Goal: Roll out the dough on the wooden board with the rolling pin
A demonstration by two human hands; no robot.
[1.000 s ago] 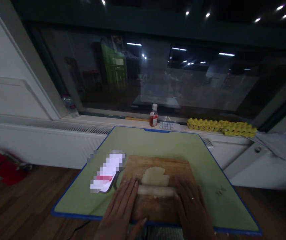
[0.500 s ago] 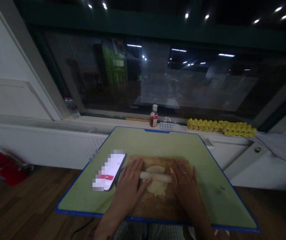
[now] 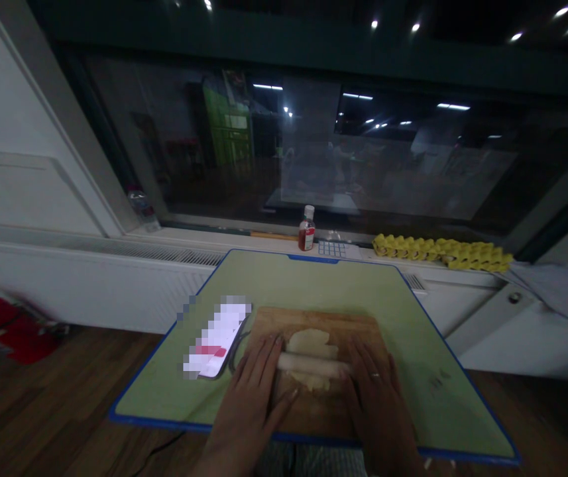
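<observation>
Standing before you, a pale-green, blue-edged rectangular table (image 3: 313,285) bears a brown rectangular wooden board (image 3: 308,414). Your left hand (image 3: 251,384) and right hand (image 3: 376,391) rest, fingers outstretched, over opposite ends of a pale cylindrical rolling pin (image 3: 311,366), which lies across a flat cream-coloured dough sheet (image 3: 308,340) on the board.

— What is worn on the right hand (image 3: 374,397)?
— It has one thin, shiny ring (image 3: 375,375).
— And lower down?
— There is cloth (image 3: 333,458) with a fine, greyish-green pattern, rather dim.

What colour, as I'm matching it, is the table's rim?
The rim is blue, best seen in the head view.
</observation>
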